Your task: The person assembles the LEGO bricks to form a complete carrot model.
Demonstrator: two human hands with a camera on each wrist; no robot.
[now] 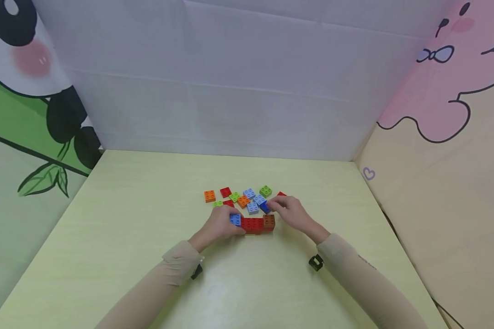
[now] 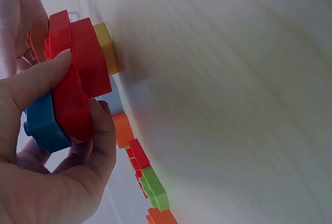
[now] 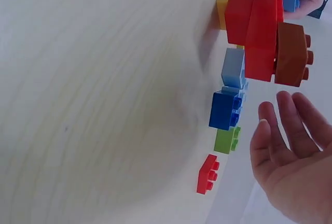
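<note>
My left hand point(image 1: 220, 224) grips a built piece of toy building bricks by its left end, thumb on one side and fingers on the other. Red bricks point(image 1: 253, 225) make up its middle, in two layers. On top sit a blue brick point(image 2: 45, 123) at the left end and a brown brick point(image 3: 291, 54) at the right end. A yellow brick point(image 2: 107, 47) is at the bottom. My right hand point(image 3: 295, 156) holds nothing, its fingers loosely extended just beyond the brown end. Close to its fingertips in the head view lies a dark blue brick point(image 1: 265, 207).
Loose bricks lie behind the built piece: an orange brick point(image 1: 209, 196) at the left, light blue bricks point(image 1: 253, 208) in the middle, a green brick point(image 1: 265, 191) farther back. A red brick point(image 3: 207, 174) lies past the right hand. A white wall point(image 1: 230, 114) borders the table point(image 1: 148, 192).
</note>
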